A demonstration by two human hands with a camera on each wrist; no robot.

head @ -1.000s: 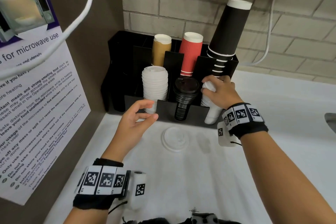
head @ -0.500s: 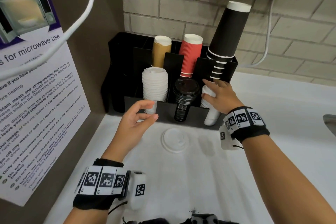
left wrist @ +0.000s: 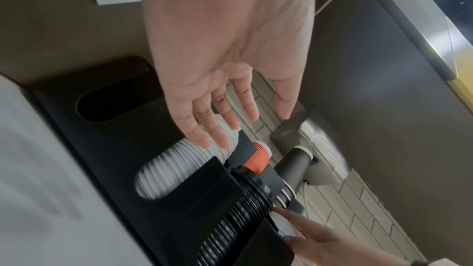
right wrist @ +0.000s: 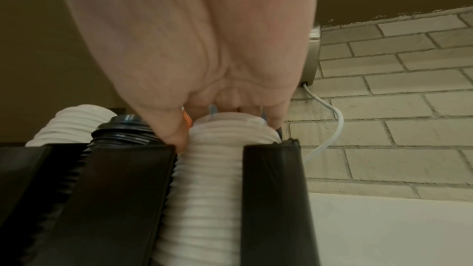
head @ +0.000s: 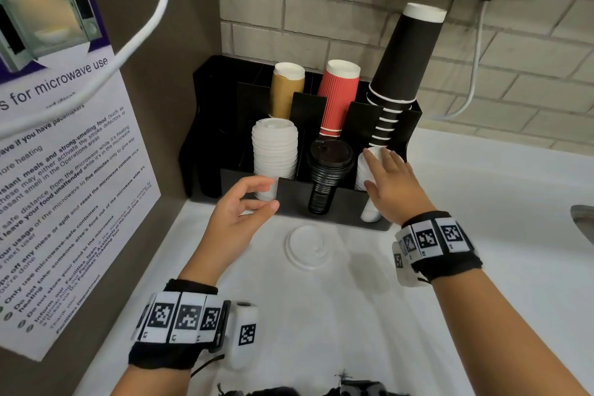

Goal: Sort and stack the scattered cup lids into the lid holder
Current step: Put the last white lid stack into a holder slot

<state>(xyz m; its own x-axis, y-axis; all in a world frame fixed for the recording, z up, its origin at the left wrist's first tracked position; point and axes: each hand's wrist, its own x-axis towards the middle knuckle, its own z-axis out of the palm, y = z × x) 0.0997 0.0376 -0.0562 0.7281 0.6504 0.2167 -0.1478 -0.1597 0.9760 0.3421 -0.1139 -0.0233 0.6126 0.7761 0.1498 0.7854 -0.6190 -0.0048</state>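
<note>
On the white table point(head: 321, 315), the flat right hand point(head: 390, 185) should press the right lid stack point(right wrist: 212, 169) down squarely, centre frame, left hand point(head: 239, 219) loosely spread, empty.

White lids point(head: 274, 151) and black lids point(head: 328, 167) fill a black holder point(head: 291, 191); red ribbed cup point(head: 338, 96) behind.

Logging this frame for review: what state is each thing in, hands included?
Left hand: open, fingers loosely curved, holding nothing.
Right hand: open, fingers resting on the right white lid stack.
Left white lid stack: in its holder slot.
Black lid stack: in the middle slot.
Loose white lid: flat on the counter, not yet stacked.
Lid holder: upright against the wall.
</note>
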